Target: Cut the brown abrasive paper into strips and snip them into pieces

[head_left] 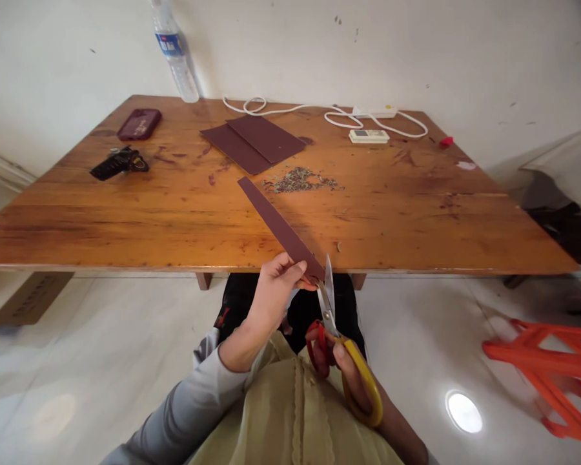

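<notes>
My left hand (275, 284) pinches the near end of a long dark maroon strip (281, 223), which looks like sandpaper or card. The strip slants away over the table's front edge. Fingers of my right hand (346, 358) are in the handles of a pair of scissors (328, 310), one handle red and one yellow. The scissor blades are parted at the strip's near end, close to my left fingertips. Beyond the strip's far end lies a pile of small cut scraps (300, 181). Two maroon sheets (261, 142) overlap behind the pile.
On the wooden table (174, 213) are a phone (139, 124), a black hair claw clip (120, 163), a plastic bottle (179, 64), a white cable (295, 108) and a small white remote (368, 136). An orange stool (547, 361) stands at right; a cardboard piece (31, 298) is at left.
</notes>
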The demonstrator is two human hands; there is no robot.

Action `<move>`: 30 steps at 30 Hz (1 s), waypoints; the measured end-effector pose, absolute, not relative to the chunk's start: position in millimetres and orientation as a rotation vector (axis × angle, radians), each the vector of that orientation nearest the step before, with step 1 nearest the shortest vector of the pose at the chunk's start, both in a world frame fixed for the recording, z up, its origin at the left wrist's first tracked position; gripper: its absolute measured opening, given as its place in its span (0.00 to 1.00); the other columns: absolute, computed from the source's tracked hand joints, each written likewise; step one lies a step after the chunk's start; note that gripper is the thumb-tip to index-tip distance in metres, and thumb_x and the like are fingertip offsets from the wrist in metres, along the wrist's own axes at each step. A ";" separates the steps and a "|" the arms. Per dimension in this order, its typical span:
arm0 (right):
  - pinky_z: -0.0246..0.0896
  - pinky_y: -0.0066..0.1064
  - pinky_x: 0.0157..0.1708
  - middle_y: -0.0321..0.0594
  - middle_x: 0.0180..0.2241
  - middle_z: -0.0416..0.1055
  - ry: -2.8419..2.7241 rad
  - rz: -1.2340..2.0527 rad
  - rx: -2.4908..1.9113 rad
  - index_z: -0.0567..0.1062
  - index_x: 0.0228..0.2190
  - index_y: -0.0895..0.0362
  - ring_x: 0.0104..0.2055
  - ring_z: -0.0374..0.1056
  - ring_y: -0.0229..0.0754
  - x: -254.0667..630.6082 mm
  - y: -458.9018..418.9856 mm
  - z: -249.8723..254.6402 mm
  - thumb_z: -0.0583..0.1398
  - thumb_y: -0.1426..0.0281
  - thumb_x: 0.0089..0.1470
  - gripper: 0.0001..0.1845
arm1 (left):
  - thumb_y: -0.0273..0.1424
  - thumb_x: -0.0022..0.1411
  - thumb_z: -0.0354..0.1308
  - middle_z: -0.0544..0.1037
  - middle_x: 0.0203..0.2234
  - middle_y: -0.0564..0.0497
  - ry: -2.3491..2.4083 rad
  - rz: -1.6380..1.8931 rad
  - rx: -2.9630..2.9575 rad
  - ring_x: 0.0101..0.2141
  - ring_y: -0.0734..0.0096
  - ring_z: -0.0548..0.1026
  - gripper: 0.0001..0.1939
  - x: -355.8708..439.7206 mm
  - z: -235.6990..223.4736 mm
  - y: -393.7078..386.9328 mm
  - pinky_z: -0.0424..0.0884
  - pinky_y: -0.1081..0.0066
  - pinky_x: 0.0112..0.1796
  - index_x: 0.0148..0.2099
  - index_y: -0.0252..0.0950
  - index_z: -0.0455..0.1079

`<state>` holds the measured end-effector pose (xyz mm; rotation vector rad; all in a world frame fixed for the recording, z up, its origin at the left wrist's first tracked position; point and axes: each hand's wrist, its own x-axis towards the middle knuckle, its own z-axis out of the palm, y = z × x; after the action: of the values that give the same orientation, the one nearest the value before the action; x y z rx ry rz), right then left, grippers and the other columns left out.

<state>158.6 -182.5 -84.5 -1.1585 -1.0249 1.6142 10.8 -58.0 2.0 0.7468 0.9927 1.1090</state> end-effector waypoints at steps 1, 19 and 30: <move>0.50 0.35 0.27 0.31 0.20 0.62 -1.026 1.605 -1.162 0.80 0.40 0.56 0.23 0.54 0.42 158.0 -181.9 -86.3 0.57 0.30 0.59 0.40 | 0.32 0.56 0.70 0.78 0.22 0.53 0.992 1.107 0.753 0.25 0.73 0.77 0.09 10.0 2.5 -57.8 0.78 0.72 0.31 0.28 0.35 0.76; 0.49 0.34 0.26 0.30 0.20 0.61 -1.002 1.628 -1.114 0.80 0.42 0.56 0.23 0.54 0.41 155.1 -180.2 -86.0 0.57 0.32 0.60 0.39 | 0.30 0.56 0.70 0.77 0.20 0.53 0.947 1.092 0.712 0.23 0.73 0.77 0.09 7.3 4.5 -54.2 0.78 0.72 0.30 0.26 0.35 0.75; 0.50 0.33 0.26 0.30 0.20 0.63 -0.990 1.716 -1.100 0.80 0.41 0.56 0.22 0.55 0.39 158.7 -176.8 -83.0 0.59 0.33 0.60 0.38 | 0.31 0.54 0.70 0.77 0.20 0.54 0.946 1.093 0.712 0.22 0.73 0.76 0.08 7.2 3.1 -54.9 0.78 0.71 0.30 0.26 0.35 0.75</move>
<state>158.7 -176.8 -83.0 -1.1000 -0.9895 1.7157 7.2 -54.9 3.1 0.7116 0.9463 1.0933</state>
